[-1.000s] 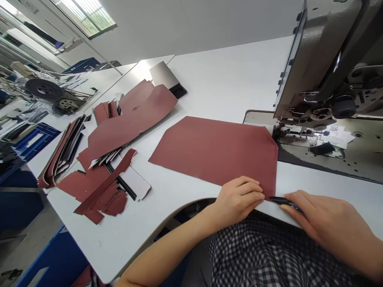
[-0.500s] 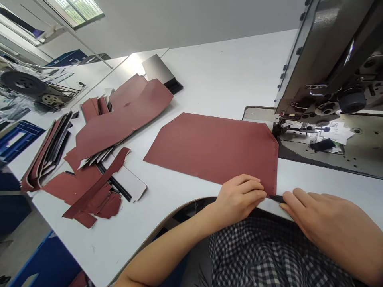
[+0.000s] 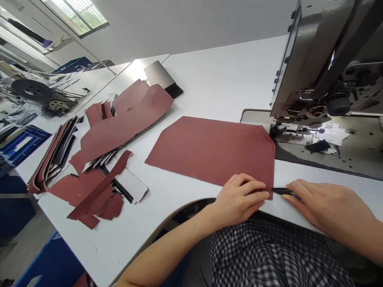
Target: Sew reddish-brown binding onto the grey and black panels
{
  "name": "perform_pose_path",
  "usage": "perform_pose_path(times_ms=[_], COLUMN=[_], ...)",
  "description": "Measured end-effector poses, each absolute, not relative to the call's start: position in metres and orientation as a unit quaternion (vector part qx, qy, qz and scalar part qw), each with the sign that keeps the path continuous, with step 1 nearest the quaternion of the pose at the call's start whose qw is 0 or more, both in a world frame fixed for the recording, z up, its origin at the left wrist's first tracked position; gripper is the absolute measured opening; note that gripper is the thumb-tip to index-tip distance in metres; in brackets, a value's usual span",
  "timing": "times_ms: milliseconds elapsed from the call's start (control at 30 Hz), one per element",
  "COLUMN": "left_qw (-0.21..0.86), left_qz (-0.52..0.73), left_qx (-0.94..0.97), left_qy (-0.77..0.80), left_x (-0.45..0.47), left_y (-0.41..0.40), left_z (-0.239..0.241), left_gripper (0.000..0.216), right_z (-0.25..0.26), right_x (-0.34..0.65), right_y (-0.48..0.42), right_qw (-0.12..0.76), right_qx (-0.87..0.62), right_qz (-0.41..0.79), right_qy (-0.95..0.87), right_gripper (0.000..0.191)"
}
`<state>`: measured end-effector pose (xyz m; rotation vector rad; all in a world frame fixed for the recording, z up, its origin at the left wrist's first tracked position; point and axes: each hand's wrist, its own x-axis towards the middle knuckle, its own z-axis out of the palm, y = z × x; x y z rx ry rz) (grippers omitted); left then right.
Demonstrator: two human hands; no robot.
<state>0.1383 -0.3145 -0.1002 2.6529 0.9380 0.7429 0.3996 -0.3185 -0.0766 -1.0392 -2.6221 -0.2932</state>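
Observation:
A flat reddish-brown leather-like panel (image 3: pixel 209 149) with cut corners lies on the white table. My left hand (image 3: pixel 243 196) is closed on its near right corner, fingers bent and pressed together. Just to the right, my right hand (image 3: pixel 317 201) is closed around a slim black pointed tool (image 3: pixel 280 191), whose exact kind I cannot make out. The tool's tip touches or nearly touches the panel's right edge, close to my left fingertips. Small marks run along that edge.
A sewing machine (image 3: pixel 323 75) stands at the right, beside the panel's far right corner. Leftward lie larger reddish-brown pieces (image 3: pixel 128 115), offcuts (image 3: pixel 89 187) and stacked strips (image 3: pixel 55 153). A metal block (image 3: pixel 160 75) sits behind. The table's curved front edge (image 3: pixel 167 219) runs under my left arm.
My right hand and the black tool have moved slightly away from my body along the panel's right edge. More of the tool shows now. The left hand keeps its place on the corner.

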Motion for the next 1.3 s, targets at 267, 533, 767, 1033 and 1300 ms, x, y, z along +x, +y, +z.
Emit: perform_pose_path(times_ms=[267,533,767,1033,1300], left_qw=[0.129,0.112,-0.052,0.386,0.414], left_qz=[0.258,0.192,0.108,0.515,0.558], left_qx=[0.899,0.931,0.961,0.583,0.634], left_qy=[0.33,0.291,0.248,0.496,0.34], left_x=[0.139,0.138,0.135,0.137,0.138], left_y=[-0.315,-0.3,-0.264,-0.269,-0.32], left_z=[-0.101,-0.084,-0.072,-0.003,0.036], left_gripper=[0.019,0.029,0.022,0.018,0.025], right_z=[-0.071,-0.094,-0.074,-0.044,-0.003], right_x=[0.397,0.396,0.426,0.357,0.281], right_y=[-0.316,-0.31,-0.311,-0.319,-0.29], right_qw=[0.139,0.155,0.319,0.468,0.623], right_qx=[-0.345,-0.366,-0.546,-0.477,-0.337], right_qz=[-0.087,-0.042,0.132,0.133,0.08], right_qy=[-0.924,-0.917,-0.764,-0.732,-0.702], right_gripper=[0.031,0.039,0.047,0.021,0.035])
